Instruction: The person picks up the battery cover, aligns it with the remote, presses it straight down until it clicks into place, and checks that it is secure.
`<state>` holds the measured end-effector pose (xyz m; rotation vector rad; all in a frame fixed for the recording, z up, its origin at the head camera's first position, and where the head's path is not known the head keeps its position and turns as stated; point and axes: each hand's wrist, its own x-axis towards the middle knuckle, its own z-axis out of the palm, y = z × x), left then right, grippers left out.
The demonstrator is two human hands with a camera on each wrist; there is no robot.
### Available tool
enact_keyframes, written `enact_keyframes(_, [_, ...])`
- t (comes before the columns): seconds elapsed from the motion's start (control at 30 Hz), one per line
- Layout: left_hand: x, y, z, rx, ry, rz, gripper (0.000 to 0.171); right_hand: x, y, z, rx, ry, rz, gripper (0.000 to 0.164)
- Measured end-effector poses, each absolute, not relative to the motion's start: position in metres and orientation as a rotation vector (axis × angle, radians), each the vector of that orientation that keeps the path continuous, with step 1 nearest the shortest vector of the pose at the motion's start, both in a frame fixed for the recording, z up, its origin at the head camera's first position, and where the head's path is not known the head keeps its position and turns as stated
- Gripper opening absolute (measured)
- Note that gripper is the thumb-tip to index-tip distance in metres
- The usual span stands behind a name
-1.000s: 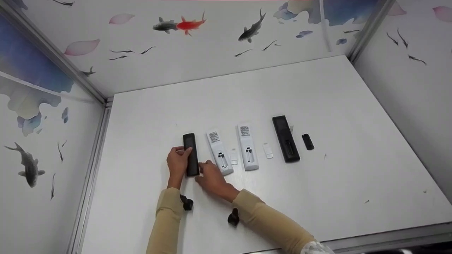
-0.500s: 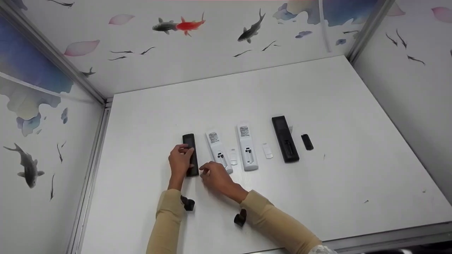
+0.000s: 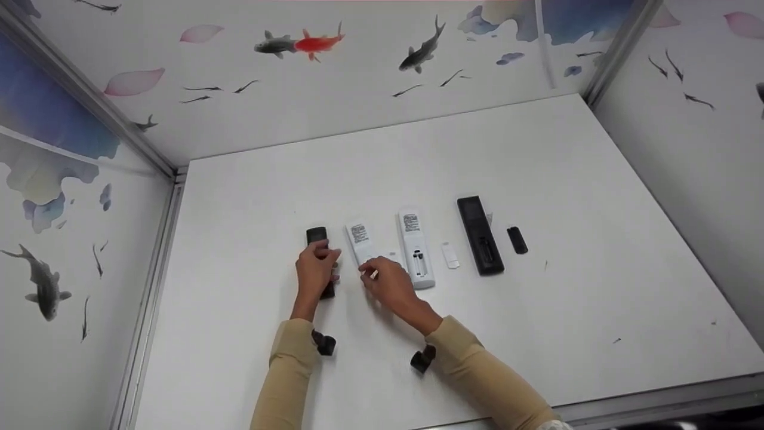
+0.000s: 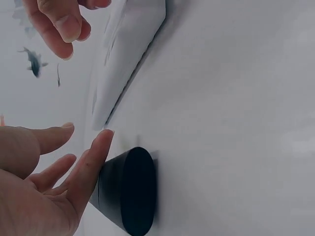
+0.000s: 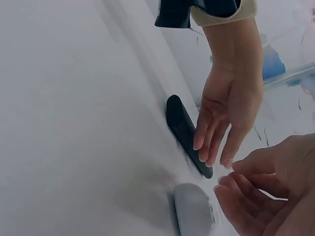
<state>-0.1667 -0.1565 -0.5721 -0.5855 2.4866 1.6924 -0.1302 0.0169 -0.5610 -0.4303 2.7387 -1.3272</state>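
My left hand (image 3: 314,273) is over the leftmost black remote control (image 3: 316,234), which lies on the white table. In the left wrist view its fingers (image 4: 88,169) are extended beside the black remote's end (image 4: 138,191), and they grip nothing. My right hand (image 3: 395,289) hovers over the lower part of a white remote control (image 3: 358,234), hiding its battery bay. Loosely bent, its fingers (image 5: 241,196) show nothing between them in the right wrist view. There, the white remote (image 5: 192,211) and the black remote (image 5: 182,130) lie beneath the hands.
Right of the hands lie a second white remote (image 3: 413,239) with its battery bay uncovered, a white battery cover (image 3: 450,255), a larger black remote (image 3: 479,236) and a black battery cover (image 3: 517,240). Another white cover (image 3: 393,255) is partly hidden. Printed walls (image 3: 322,101) border the table (image 3: 537,155).
My left hand has loosened from the black remote and shifted right over it. The right hand has moved up and right, from beside the black remote to over the white one.
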Motion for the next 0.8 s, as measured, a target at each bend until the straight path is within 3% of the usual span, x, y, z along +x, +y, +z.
enact_keyframes(0.4, [-0.174, -0.136, -0.567, -0.578, 2.464, 1.659, 0.047, -0.152, 0.048, -0.565, -0.361, 2.767, -1.326, 0.019])
enact_keyframes(0.8, [-0.180, -0.118, -0.570, -0.616, 2.507, 1.543, 0.051, -0.164, 0.046, -0.566, -0.192, 2.893, -1.125, 0.025])
